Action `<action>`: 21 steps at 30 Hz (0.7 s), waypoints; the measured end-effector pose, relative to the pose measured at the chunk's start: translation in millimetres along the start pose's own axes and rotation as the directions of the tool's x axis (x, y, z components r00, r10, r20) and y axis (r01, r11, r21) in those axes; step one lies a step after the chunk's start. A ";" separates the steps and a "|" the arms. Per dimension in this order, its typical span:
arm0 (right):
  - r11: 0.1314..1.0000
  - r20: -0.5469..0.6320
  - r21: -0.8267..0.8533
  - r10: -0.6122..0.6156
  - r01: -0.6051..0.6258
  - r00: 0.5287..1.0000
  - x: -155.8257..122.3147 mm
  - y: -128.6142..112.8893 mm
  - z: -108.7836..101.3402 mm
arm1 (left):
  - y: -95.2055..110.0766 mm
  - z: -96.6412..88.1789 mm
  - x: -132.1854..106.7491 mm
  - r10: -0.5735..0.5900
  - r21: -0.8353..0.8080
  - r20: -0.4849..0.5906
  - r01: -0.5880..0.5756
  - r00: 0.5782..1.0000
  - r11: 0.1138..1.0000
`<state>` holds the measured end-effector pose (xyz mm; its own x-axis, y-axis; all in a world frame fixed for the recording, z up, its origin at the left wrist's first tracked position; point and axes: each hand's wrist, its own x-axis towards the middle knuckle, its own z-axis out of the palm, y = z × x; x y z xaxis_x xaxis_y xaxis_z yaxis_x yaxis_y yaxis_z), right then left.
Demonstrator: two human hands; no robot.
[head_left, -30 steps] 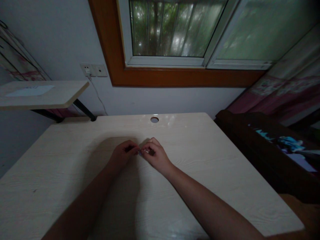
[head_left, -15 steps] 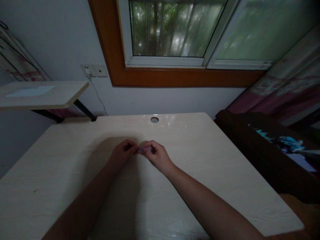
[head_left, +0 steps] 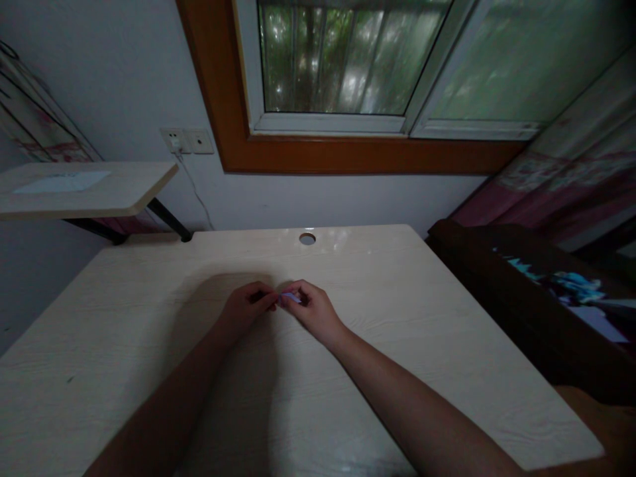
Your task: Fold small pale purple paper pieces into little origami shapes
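Note:
Both my hands rest together near the middle of a pale wooden desk (head_left: 397, 344). My left hand (head_left: 244, 308) is curled, its fingertips pinched against a small pale purple object (head_left: 289, 298). My right hand (head_left: 312, 310) is curled as well and pinches the same small object from the right side. The object is tiny and mostly hidden by the fingers, so I cannot make out what it is. The room is dim.
A round cable hole (head_left: 307, 238) sits at the desk's far edge. A smaller raised table (head_left: 84, 189) stands at the left. A wall socket (head_left: 187, 140) with a cable is behind it. A dark wooden bed frame (head_left: 521, 298) lies to the right, under a window (head_left: 348, 59).
My hands have barely shifted, drifting slightly toward me while the fingers keep working the small object between them.

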<state>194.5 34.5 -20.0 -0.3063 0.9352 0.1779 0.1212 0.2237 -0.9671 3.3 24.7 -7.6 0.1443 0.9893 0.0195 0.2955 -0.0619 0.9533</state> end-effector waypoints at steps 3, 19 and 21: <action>1.000 0.018 -0.024 0.000 0.000 1.000 0.4 1.8 -0.7 | -2.7 0.8 1.2 -0.014 -0.022 -0.006 0.014 1.000 1.000; 1.000 0.025 -0.001 0.027 -0.027 0.999 1.6 6.6 0.1 | -3.5 1.6 1.8 0.059 0.068 0.066 -0.063 0.996 0.996; 1.000 0.018 -0.011 0.024 -0.024 1.000 1.0 8.5 0.3 | -3.0 2.1 1.4 0.067 0.081 0.071 -0.073 0.995 0.994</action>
<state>194.9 37.2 -28.1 -0.3202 0.9352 0.1513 0.1388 0.2043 -0.9690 4.6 26.0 -11.0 0.2309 0.9710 0.0620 0.3593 -0.1443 0.9220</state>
